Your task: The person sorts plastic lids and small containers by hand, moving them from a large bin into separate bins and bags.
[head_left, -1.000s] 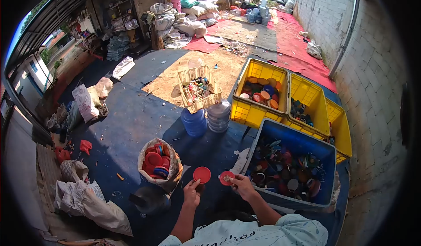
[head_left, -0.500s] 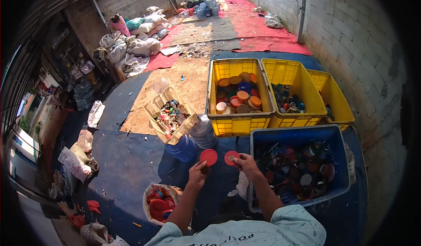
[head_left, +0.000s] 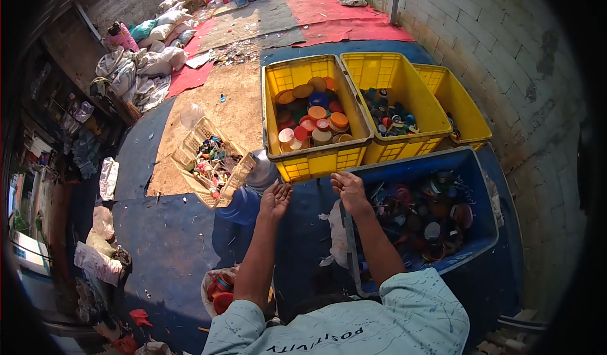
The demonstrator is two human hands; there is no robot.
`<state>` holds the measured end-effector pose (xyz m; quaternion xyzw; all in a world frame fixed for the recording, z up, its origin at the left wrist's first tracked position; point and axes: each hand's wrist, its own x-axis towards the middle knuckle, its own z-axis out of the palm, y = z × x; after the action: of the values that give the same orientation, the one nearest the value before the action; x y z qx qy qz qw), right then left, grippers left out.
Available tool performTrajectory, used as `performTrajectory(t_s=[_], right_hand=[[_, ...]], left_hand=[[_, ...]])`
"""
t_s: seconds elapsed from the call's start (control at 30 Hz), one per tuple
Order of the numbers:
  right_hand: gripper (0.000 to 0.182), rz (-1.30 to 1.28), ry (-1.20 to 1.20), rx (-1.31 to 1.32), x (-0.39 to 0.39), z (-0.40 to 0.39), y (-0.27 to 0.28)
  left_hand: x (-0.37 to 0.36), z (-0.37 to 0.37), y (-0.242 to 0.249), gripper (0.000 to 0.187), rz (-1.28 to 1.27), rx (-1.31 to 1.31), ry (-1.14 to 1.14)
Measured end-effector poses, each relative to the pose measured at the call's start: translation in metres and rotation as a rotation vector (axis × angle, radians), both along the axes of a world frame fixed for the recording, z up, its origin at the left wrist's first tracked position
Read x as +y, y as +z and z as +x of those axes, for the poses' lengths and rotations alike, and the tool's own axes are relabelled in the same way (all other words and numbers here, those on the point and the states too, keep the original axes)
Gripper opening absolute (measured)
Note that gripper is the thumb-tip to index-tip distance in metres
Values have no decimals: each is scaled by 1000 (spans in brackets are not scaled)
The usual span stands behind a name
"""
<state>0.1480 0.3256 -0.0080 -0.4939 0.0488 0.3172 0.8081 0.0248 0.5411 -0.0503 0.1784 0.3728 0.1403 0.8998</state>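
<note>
My left hand (head_left: 276, 200) is raised with the palm turned up and the fingers loosely spread, holding nothing. Across from it, my right hand (head_left: 350, 192) hovers near the front corner of a yellow crate (head_left: 319, 166), its fingers slightly bent and no lid visible in them. Inside that crate lie orange, red, white and blue round lids, among them a red lid (head_left: 300, 133) near the front. Below my right forearm stands a blue bin (head_left: 487, 219) of mixed dark caps. A sack (head_left: 208, 292) with red lids sits beside my left elbow, partly hidden by the arm.
Two more yellow crates (head_left: 436, 141) with caps stand to the right, near the block wall (head_left: 480, 51). A cream plastic basket (head_left: 237, 174) of small mixed pieces rests on blue water jugs (head_left: 239, 207) at left. Stuffed sacks (head_left: 158, 32) are piled farther back.
Both hands have moved forward toward the nearest yellow crate and let go of the red lids they held. The view has shifted, so the crates appear farther left.
</note>
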Motion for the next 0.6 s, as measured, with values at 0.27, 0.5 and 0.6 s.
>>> performTrajectory(t_s=[0.27, 0.5, 0.6], right_hand=[[35, -108, 86, 75, -78, -115, -11], [29, -247, 292, -168, -141, -193, 17], [30, -268, 323, -303, -184, -223, 21]], left_hand=[[-79, -118, -25, 20, -126, 3, 39], [-180, -215, -33, 22, -179, -85, 60], [-223, -241, -27, 21, -201, -117, 94]])
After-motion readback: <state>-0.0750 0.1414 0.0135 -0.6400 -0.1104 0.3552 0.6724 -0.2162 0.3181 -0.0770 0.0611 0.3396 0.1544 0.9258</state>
